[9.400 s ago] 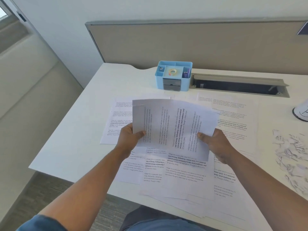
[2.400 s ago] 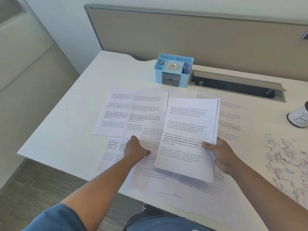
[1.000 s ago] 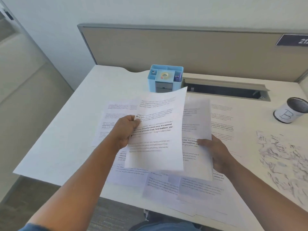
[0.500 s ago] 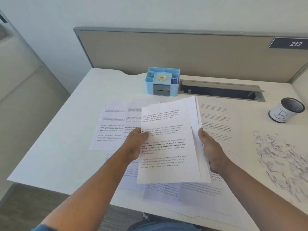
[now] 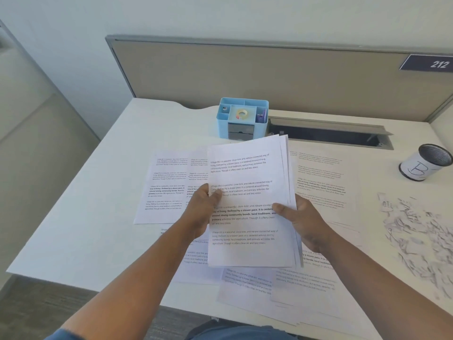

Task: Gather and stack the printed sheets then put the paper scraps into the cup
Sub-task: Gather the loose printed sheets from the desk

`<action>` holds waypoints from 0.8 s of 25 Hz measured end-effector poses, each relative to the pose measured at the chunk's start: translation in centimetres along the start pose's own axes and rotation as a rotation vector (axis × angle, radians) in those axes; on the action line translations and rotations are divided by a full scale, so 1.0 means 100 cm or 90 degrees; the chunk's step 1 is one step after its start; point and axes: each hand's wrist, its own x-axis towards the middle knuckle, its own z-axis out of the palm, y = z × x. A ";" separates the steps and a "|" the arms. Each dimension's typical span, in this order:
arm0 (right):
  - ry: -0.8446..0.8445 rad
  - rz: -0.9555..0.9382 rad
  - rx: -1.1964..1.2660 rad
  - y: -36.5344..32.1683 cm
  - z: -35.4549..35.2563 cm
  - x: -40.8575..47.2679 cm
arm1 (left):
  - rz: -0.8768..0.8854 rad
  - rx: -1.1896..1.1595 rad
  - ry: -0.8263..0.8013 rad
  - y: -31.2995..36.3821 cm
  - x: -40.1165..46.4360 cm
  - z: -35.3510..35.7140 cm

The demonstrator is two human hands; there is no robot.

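Both hands are clamped on the stack (image 5: 247, 192) of printed sheets, held above the bench (image 5: 98, 217): the left hand (image 5: 202, 212) pinches its left edge, thumb on top, and the right hand (image 5: 302, 219) grips its right edge, thumb across the top page. The stack's right edges are fanned, not squared.

Progress, as judged: gathering is partway. Loose sheets (image 5: 169, 190) lie on the bench to the left of the stack, further ones (image 5: 321, 180) to its right, and others (image 5: 269, 283) overlap beneath it along the near edge. All remain to be collected and the stack evened.

The second stage appears not begun. The scraps (image 5: 416, 231) lie scattered on the right of the bench, apart from the cup.

Containers: the cup (image 5: 425, 161), marked "B", lies tipped on its side at far right; its dark interior shows no contents that can be made out. The blue organiser (image 5: 242, 117) at the rear holds a tape roll (image 5: 241, 114) in its middle compartment and small items in the side compartments, not identifiable.
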 end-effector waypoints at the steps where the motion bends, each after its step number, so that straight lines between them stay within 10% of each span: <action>1: 0.009 -0.002 -0.009 0.001 0.001 0.003 | 0.014 -0.001 -0.007 0.001 0.000 -0.003; 8: 0.061 -0.033 -0.023 0.004 0.013 0.012 | 0.195 -0.045 -0.086 0.011 0.004 -0.020; 20: 0.087 0.025 0.014 0.031 0.024 0.007 | 0.158 0.054 -0.174 -0.015 0.009 -0.029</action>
